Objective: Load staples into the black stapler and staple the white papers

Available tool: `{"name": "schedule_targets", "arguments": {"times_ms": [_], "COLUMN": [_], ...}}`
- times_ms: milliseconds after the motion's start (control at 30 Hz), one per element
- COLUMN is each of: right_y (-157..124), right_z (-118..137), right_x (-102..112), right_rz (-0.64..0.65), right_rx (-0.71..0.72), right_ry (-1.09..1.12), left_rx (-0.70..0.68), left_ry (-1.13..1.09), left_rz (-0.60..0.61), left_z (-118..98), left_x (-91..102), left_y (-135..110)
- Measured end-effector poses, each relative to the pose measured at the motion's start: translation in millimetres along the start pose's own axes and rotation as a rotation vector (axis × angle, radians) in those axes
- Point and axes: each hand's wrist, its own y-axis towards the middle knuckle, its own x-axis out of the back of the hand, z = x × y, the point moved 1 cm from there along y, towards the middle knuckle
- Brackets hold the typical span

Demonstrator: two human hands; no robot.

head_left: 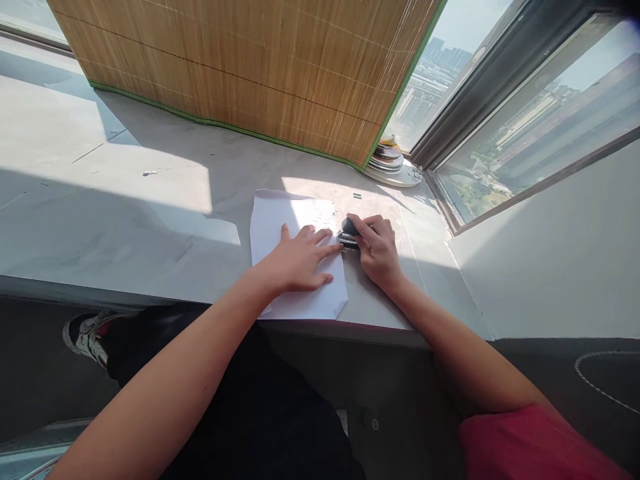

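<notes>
A white sheet of paper (295, 303), its corners folded or bent, lies on the pale ledge. My left hand (304, 259) rests on it with fingers spread, the fingertips reaching its right edge. My right hand (376, 245) is closed around a small black stapler (349, 239) at that same edge. The stapler's front end meets the paper; my fingers cover its back part. Small dark bits that look like loose staples (323, 212) are scattered over the upper right of the sheet. Beyond the stapler lie two short staple strips (357, 195).
A bamboo blind (240, 67) with green edging hangs over the ledge (170, 247). In the corner by the window frame (470, 73) sits a stack of round plate-like things (393, 167). A white wall (550, 253) borders the right side. The ledge's front edge runs just above my legs.
</notes>
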Motion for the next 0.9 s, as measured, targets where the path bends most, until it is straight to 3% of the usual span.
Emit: {"name": "schedule_targets", "arguments": {"times_ms": [300, 567, 900], "right_y": [2, 6, 2], "right_z": [13, 19, -7], "right_x": [6, 6, 4], "right_rz": [0.138, 0.169, 0.035], "right_rx": [0.053, 0.103, -0.162], "right_ry": [-0.233, -0.251, -0.164], "left_rx": [0.007, 0.017, 0.035], "left_ry": [0.007, -0.003, 0.011], "left_rz": [-0.008, -0.004, 0.004], "left_z": [-1, -2, -2], "left_x": [-1.1, -1.7, -2.4], "left_y": [2, 3, -1]}}
